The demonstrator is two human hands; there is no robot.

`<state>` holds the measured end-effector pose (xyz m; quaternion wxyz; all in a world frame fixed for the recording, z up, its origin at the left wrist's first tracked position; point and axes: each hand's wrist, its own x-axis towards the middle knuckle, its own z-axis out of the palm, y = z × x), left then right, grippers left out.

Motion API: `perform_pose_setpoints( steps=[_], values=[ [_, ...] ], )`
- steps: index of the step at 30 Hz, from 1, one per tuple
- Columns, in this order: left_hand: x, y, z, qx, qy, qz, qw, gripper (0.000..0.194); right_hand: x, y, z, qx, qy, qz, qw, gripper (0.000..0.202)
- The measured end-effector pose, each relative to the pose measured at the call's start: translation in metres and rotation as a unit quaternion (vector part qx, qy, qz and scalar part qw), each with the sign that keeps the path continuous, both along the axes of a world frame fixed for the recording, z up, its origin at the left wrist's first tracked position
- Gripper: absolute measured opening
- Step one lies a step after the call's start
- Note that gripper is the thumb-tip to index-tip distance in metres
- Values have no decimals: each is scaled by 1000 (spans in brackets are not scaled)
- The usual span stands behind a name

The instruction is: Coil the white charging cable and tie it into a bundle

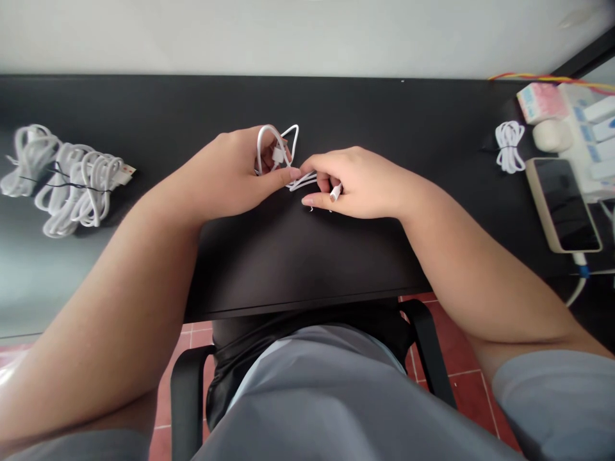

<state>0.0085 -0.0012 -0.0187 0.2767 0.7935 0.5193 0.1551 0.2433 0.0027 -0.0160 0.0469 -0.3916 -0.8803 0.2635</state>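
A thin white charging cable [294,136] is looped between my two hands above the black desk. My left hand [245,168] is closed around its loops, with a white plug [278,155] showing inside the curled fingers. My right hand [353,182] is closed on the other part of the cable, its index fingertip close to my left thumb. A white connector end [336,192] pokes out between the right thumb and fingers. The fingers hide part of the cable.
Tied bundles of white cable [81,182] lie at the left. On the right are a small tied white cable [510,147], a phone [563,205] with a cord plugged in, a pink and white box [542,102] and a power strip [593,128]. The black desk [307,262] ends near my lap.
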Motion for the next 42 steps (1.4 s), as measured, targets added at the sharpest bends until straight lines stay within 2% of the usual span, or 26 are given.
perform_pose_setpoints(
  steps=[12,19,25,38,42],
  values=[
    [4,-1,3,3,35,24,999,42,1,1,-2,5,-2,2,1000,35],
    [2,-1,3,1,9,4,1000,42,1,0,-1,-2,-6,-1,1000,35],
    [5,-2,4,-3,33,27,999,42,1,0,0,-1,-8,-3,1000,34],
    [3,-1,3,-7,33,25,999,44,0,0,0,6,-5,-2,1000,33],
    [1,0,1,-6,5,4,1000,49,0,0,0,-1,-7,-3,1000,35]
  ],
)
